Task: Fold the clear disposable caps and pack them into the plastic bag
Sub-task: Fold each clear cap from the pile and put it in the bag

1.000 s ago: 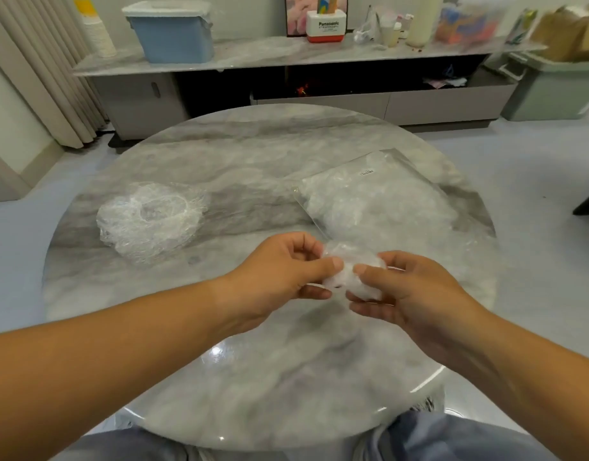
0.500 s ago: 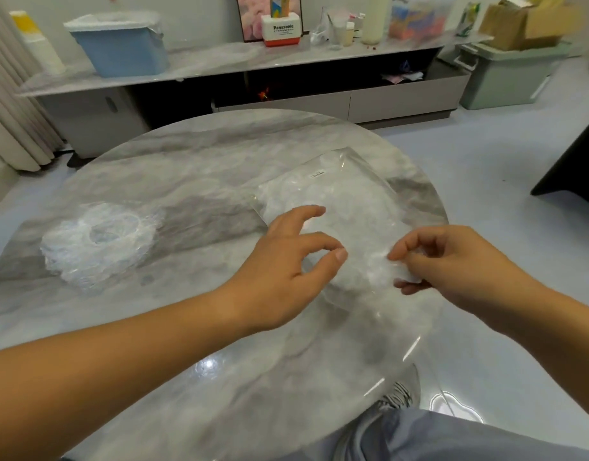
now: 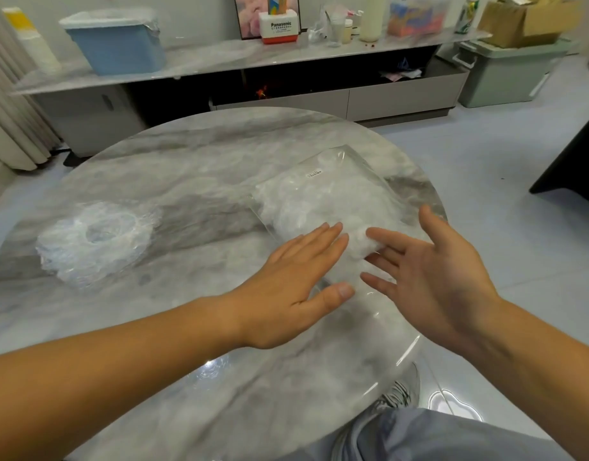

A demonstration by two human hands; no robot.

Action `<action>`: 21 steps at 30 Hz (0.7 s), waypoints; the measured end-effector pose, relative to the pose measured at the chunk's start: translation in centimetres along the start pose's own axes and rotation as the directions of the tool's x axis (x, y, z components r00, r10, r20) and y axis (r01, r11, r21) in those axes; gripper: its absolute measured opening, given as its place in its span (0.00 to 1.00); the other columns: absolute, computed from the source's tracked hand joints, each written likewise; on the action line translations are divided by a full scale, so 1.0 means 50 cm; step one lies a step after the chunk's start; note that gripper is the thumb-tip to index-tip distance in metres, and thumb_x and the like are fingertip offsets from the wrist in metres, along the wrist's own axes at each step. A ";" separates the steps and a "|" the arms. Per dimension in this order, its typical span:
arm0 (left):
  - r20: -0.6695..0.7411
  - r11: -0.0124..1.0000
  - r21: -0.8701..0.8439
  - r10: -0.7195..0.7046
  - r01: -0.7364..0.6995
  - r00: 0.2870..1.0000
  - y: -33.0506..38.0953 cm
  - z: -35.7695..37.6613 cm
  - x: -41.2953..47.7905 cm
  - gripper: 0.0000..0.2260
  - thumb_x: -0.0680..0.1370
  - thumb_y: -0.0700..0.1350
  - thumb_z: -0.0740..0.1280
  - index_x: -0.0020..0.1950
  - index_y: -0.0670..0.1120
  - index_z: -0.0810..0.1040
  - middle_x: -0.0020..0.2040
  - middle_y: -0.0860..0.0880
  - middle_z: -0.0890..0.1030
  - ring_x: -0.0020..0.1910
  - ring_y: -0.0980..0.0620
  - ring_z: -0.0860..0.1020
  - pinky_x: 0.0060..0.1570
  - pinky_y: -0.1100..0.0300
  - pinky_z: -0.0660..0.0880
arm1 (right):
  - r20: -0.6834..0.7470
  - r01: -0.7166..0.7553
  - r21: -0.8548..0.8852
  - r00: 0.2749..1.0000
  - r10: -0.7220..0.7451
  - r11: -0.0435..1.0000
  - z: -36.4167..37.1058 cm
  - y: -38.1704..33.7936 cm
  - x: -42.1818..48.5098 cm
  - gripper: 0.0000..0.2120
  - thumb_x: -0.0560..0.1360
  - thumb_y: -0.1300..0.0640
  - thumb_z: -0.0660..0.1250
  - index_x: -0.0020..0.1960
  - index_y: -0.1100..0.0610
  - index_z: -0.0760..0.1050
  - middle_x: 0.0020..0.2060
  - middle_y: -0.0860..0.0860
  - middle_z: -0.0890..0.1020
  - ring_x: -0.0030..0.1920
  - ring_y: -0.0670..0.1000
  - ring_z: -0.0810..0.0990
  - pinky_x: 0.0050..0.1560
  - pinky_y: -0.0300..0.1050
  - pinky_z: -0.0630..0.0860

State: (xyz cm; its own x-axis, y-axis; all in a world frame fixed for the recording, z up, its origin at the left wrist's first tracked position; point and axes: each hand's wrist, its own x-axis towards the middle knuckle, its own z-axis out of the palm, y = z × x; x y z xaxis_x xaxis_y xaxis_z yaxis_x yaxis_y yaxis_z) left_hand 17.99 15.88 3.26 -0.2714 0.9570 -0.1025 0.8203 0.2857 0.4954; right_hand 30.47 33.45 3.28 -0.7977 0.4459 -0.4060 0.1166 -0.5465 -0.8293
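Note:
A clear plastic bag (image 3: 323,194) filled with folded caps lies on the right half of the round marble table (image 3: 193,168). A folded white cap (image 3: 364,244) sits at the bag's near end, between my two hands. My left hand (image 3: 296,277) lies flat, palm down, fingers straight, touching the near end of the bag. My right hand (image 3: 429,274) is spread open, palm turned left, its fingertips against the folded cap. A stack of unfolded clear caps (image 3: 93,241) rests on the table's left side.
Behind the table runs a low marble-topped cabinet (image 3: 253,61) carrying a blue bin (image 3: 116,41), a Panasonic box (image 3: 279,28) and bottles. A green storage box (image 3: 506,71) stands on the floor at the right. My knee and shoe show below the table's edge.
Both hands held a folded cap together, then the right hand carried it to the bag. Now both hands have opened flat, with the cap at the bag's near end.

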 end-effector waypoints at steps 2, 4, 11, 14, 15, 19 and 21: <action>0.009 1.000 -0.013 0.006 -0.006 1.000 -0.001 -0.003 -0.005 0.35 0.79 0.69 0.44 0.82 0.55 0.41 0.81 0.61 0.38 0.76 0.69 0.33 0.75 0.67 0.35 | 0.029 0.008 0.085 1.000 -0.010 0.996 0.015 0.003 0.007 0.38 0.79 0.30 0.51 0.70 0.60 0.75 0.66 0.54 0.81 0.70 0.52 0.75 0.72 0.58 0.68; 0.020 1.000 -0.021 0.012 -0.011 1.000 0.000 -0.006 -0.009 0.34 0.82 0.68 0.47 0.82 0.55 0.41 0.81 0.61 0.38 0.76 0.70 0.34 0.75 0.68 0.35 | 0.042 0.007 0.125 0.999 -0.013 0.992 0.034 0.004 0.018 0.42 0.76 0.26 0.51 0.71 0.59 0.75 0.70 0.55 0.77 0.72 0.52 0.72 0.74 0.58 0.65; 0.015 0.995 -0.087 0.050 -0.048 0.999 -0.005 -0.008 -0.012 0.36 0.80 0.67 0.49 0.83 0.51 0.46 0.83 0.58 0.42 0.78 0.67 0.38 0.79 0.62 0.42 | 0.067 -0.025 0.194 0.998 0.012 0.981 0.086 0.003 0.064 0.49 0.70 0.21 0.56 0.71 0.60 0.74 0.65 0.57 0.78 0.66 0.55 0.78 0.74 0.54 0.66; 0.020 0.994 -0.095 0.055 -0.053 0.998 -0.009 -0.005 -0.013 0.37 0.79 0.67 0.49 0.83 0.51 0.47 0.83 0.57 0.43 0.78 0.68 0.39 0.79 0.61 0.43 | 0.075 -0.055 0.259 0.997 0.037 0.964 0.104 0.002 0.078 0.47 0.68 0.22 0.62 0.70 0.60 0.74 0.56 0.55 0.78 0.48 0.51 0.80 0.62 0.48 0.75; 0.015 0.994 -0.098 0.054 -0.052 0.998 -0.011 -0.004 -0.012 0.37 0.79 0.67 0.49 0.83 0.51 0.47 0.83 0.57 0.44 0.78 0.68 0.39 0.79 0.61 0.43 | 0.067 -0.055 0.273 0.997 0.038 0.961 0.108 0.003 0.081 0.46 0.69 0.23 0.63 0.69 0.60 0.75 0.57 0.56 0.79 0.48 0.51 0.79 0.63 0.49 0.76; -0.003 0.984 -0.175 0.016 -0.016 1.000 -0.025 -0.009 -0.008 0.36 0.79 0.67 0.49 0.83 0.52 0.48 0.83 0.58 0.45 0.78 0.67 0.40 0.80 0.56 0.42 | 0.023 -0.013 0.321 1.000 0.006 0.947 0.110 0.005 0.084 0.40 0.71 0.27 0.66 0.68 0.59 0.76 0.71 0.60 0.73 0.64 0.61 0.79 0.69 0.57 0.73; -0.014 0.982 -0.186 0.012 -0.015 1.000 -0.030 -0.012 -0.009 0.35 0.79 0.67 0.48 0.83 0.53 0.49 0.83 0.58 0.46 0.78 0.67 0.40 0.80 0.52 0.40 | 0.022 0.002 0.335 1.000 -0.010 0.942 0.105 0.008 0.077 0.38 0.73 0.29 0.65 0.68 0.58 0.76 0.71 0.62 0.72 0.63 0.63 0.80 0.69 0.57 0.74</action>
State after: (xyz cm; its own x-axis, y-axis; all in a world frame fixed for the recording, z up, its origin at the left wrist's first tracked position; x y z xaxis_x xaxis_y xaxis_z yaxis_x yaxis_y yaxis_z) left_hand 16.59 15.00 3.11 -0.2683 0.9596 -0.0845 0.7163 0.2574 0.6486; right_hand 24.33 31.21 3.40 -0.8117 0.4354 -0.3894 -0.0898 -0.7518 -0.6533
